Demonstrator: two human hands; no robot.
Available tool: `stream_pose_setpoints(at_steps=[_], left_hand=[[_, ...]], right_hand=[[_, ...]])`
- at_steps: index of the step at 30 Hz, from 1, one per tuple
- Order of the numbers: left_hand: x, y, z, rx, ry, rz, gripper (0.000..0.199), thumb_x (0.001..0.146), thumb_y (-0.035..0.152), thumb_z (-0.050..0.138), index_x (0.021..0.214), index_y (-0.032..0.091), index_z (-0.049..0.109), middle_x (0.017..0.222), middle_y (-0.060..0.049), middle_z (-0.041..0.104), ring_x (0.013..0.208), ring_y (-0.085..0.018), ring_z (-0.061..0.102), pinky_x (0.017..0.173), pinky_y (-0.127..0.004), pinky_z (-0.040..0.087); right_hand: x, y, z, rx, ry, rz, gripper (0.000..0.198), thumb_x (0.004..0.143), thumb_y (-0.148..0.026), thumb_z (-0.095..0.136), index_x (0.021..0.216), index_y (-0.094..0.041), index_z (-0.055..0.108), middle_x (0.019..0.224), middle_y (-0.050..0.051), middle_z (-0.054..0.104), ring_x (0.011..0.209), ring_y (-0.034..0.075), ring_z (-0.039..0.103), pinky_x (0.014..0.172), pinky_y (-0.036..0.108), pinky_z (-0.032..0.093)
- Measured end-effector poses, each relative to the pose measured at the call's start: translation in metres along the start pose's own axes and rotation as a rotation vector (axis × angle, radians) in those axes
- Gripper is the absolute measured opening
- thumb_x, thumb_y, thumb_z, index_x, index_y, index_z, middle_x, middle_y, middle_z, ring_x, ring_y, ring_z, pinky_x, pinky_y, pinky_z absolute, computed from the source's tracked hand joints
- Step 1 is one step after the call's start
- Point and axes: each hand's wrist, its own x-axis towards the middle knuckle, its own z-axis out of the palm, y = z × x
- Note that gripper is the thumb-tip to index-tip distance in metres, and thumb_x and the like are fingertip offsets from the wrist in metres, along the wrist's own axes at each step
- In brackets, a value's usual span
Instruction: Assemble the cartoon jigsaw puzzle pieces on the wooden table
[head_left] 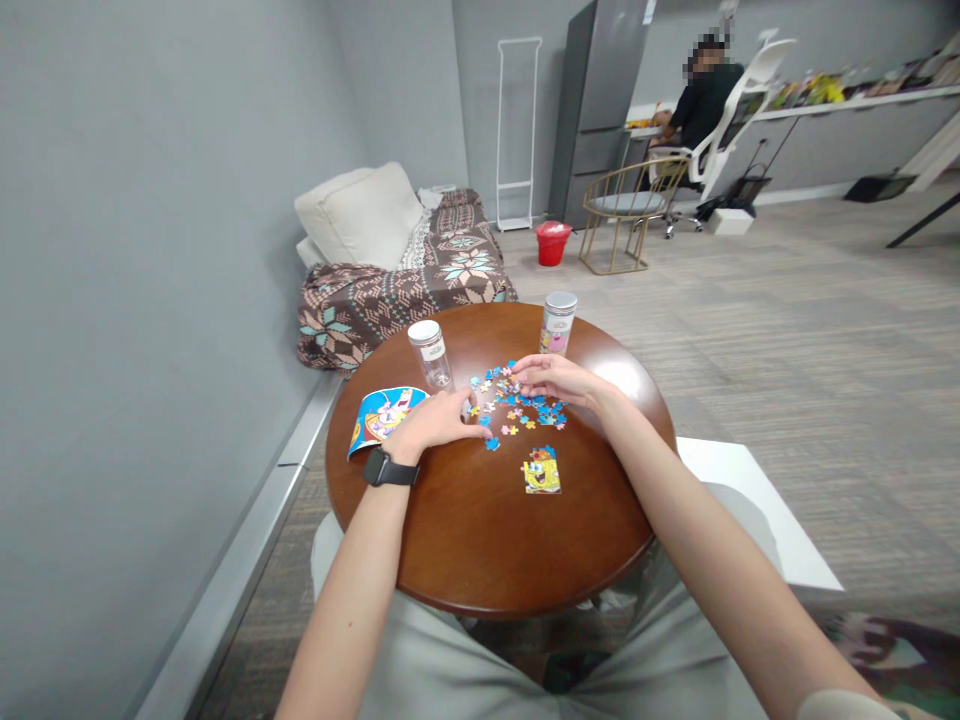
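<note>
Loose jigsaw puzzle pieces (529, 422), many of them blue, lie spread over the middle of the round brown table (480, 560). My left hand (442, 418), with a black watch at the wrist, rests at the left side of the pile. Its thumb and fingers are apart, with a blue piece near the thumb tip. Over the far side of the pile, my right hand (553, 378) has its fingers bent close together; whatever is at their tips is too small to make out. Nearer to me lies a small joined section of puzzle (541, 472) with a yellow cartoon face.
A clear jar (431, 358) with a white lid stands behind my left hand. Another lidded jar (557, 325) is behind my right hand. A curled picture sheet (381, 418) lies at the table's left. Beyond are a covered sofa (420, 270) and a seated person (705, 100).
</note>
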Motion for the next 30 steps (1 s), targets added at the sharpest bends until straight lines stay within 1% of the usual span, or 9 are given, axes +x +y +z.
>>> stream_pose_setpoints(at_steps=[3, 7, 9, 12, 14, 19, 24, 28, 30], left_hand=[[0.0013, -0.0003, -0.0002, -0.009, 0.006, -0.002, 0.054, 0.078, 0.068, 0.053, 0.107, 0.022, 0.057, 0.087, -0.004, 0.068, 0.078, -0.022, 0.064, 0.064, -0.027, 0.041], [0.0024, 0.0002, -0.0002, -0.012, 0.015, 0.015, 0.046, 0.086, 0.062, 0.044, 0.103, 0.022, 0.058, 0.083, -0.005, 0.067, 0.075, -0.021, 0.063, 0.063, -0.028, 0.04], [0.0016, 0.0012, -0.0005, -0.014, 0.015, 0.002, 0.047, 0.083, 0.064, 0.047, 0.102, 0.022, 0.058, 0.083, -0.004, 0.067, 0.076, -0.022, 0.063, 0.062, -0.028, 0.04], [-0.0011, 0.0032, -0.0017, -0.022, 0.003, -0.013, 0.058, 0.071, 0.069, 0.059, 0.105, 0.023, 0.058, 0.087, -0.004, 0.067, 0.081, -0.023, 0.063, 0.065, -0.028, 0.042], [-0.0027, 0.0042, -0.0026, -0.025, -0.004, -0.001, 0.065, 0.064, 0.072, 0.064, 0.107, 0.023, 0.058, 0.088, -0.003, 0.066, 0.084, -0.024, 0.063, 0.067, -0.028, 0.042], [-0.0034, 0.0035, -0.0024, -0.03, 0.0, 0.015, 0.065, 0.063, 0.074, 0.063, 0.104, 0.023, 0.057, 0.088, -0.003, 0.066, 0.085, -0.024, 0.062, 0.066, -0.028, 0.042], [0.0001, -0.0011, 0.0008, -0.02, 0.014, 0.012, 0.056, 0.072, 0.069, 0.059, 0.104, 0.023, 0.057, 0.087, -0.003, 0.066, 0.079, -0.022, 0.063, 0.065, -0.028, 0.042], [0.0035, -0.0044, 0.0015, 0.005, 0.029, -0.014, 0.04, 0.086, 0.057, 0.048, 0.102, 0.022, 0.058, 0.085, -0.005, 0.067, 0.078, -0.021, 0.064, 0.066, -0.028, 0.043], [0.0043, -0.0052, 0.0016, 0.02, 0.039, -0.006, 0.034, 0.09, 0.051, 0.044, 0.1, 0.022, 0.058, 0.083, -0.005, 0.067, 0.076, -0.021, 0.064, 0.067, -0.028, 0.043]], right_hand=[[-0.001, -0.0006, -0.0001, -0.035, -0.002, 0.004, 0.02, 0.069, -0.006, 0.074, 0.086, -0.014, 0.068, 0.07, 0.0, 0.068, 0.057, 0.006, 0.061, 0.056, 0.014, 0.054], [-0.0009, -0.0002, -0.0004, -0.036, -0.012, 0.006, 0.022, 0.068, -0.007, 0.075, 0.087, -0.014, 0.067, 0.07, 0.0, 0.068, 0.06, 0.007, 0.063, 0.06, 0.015, 0.055], [-0.0006, 0.0002, -0.0009, -0.039, -0.018, 0.006, 0.022, 0.068, -0.006, 0.074, 0.087, -0.015, 0.067, 0.07, 0.0, 0.068, 0.061, 0.008, 0.064, 0.061, 0.016, 0.056], [0.0002, 0.0008, -0.0016, -0.039, -0.026, 0.003, 0.021, 0.069, -0.007, 0.073, 0.087, -0.015, 0.068, 0.07, 0.0, 0.067, 0.061, 0.008, 0.063, 0.06, 0.016, 0.055], [0.0006, 0.0011, -0.002, -0.032, -0.031, 0.0, 0.02, 0.069, -0.007, 0.073, 0.087, -0.015, 0.068, 0.069, 0.0, 0.066, 0.059, 0.007, 0.062, 0.059, 0.016, 0.055], [0.0013, 0.0013, -0.0022, -0.021, -0.021, -0.006, 0.02, 0.068, -0.006, 0.073, 0.085, -0.015, 0.068, 0.067, -0.001, 0.065, 0.058, 0.006, 0.06, 0.058, 0.015, 0.053], [0.0015, 0.0019, -0.0026, -0.027, -0.013, 0.0, 0.019, 0.068, -0.008, 0.074, 0.085, -0.016, 0.068, 0.069, 0.0, 0.066, 0.06, 0.007, 0.06, 0.059, 0.016, 0.052], [0.0015, 0.0023, -0.0032, -0.027, -0.012, -0.002, 0.019, 0.067, -0.009, 0.075, 0.084, -0.016, 0.068, 0.07, -0.001, 0.066, 0.061, 0.007, 0.059, 0.059, 0.016, 0.052], [0.0015, 0.0024, -0.0033, -0.028, -0.015, -0.006, 0.019, 0.068, -0.009, 0.074, 0.084, -0.016, 0.068, 0.07, -0.001, 0.066, 0.061, 0.007, 0.059, 0.059, 0.016, 0.052]])
